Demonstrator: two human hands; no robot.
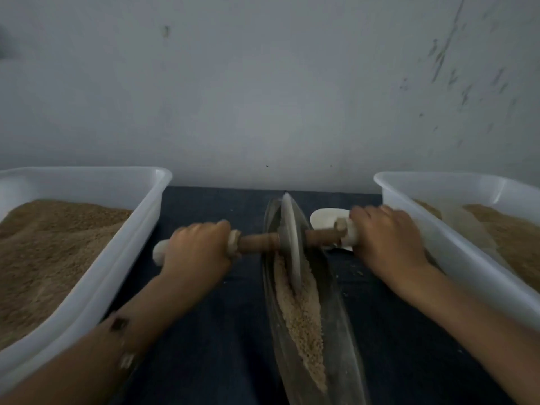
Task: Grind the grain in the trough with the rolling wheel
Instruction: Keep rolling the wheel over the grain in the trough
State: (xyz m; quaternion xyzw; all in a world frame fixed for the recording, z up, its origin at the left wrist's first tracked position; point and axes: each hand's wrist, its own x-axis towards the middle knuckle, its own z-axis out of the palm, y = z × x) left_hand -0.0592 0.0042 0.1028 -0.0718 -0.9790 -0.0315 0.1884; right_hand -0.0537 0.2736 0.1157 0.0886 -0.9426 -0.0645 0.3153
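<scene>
The left hand (198, 248) grips the left end of the wooden handle (257, 242), fingers curled over it. The right hand (388, 238) grips the right end the same way. Between the two sets of fingers, the wheel (290, 238) stands upright in the far part of the trough (339, 331). Grain (301, 314) lies along the trough, nearer the person than the fingers. A white scoop (324, 217), apparently, lies just beyond the right fingers. A tub (122, 247) of brown meal sits outside each hand.
</scene>
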